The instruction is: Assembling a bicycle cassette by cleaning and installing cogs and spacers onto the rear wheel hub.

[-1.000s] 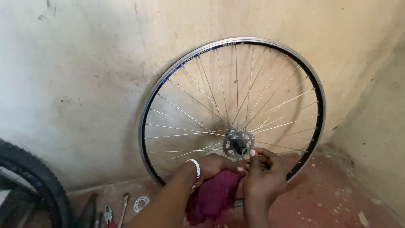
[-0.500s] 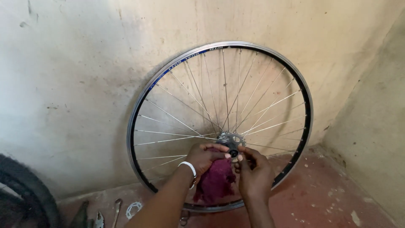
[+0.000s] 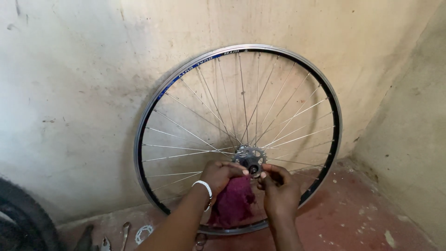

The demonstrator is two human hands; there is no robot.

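Shifted slightly, left hand [image 3: 222, 173] clutches rag [image 3: 233, 202], right hand [image 3: 278, 188] pinches hub [image 3: 250, 159]; leaning wheel [image 3: 153, 116] could roll.

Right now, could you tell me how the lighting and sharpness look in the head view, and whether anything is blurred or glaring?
In the head view the light is soft and even; the wheel rim and spokes are sharp, with only a mild sheen on the rim and no harsh glare. The left hand, with the maroon rag, and the right hand at the hub read dark, their detail muted. The tyre at the edge is dim.
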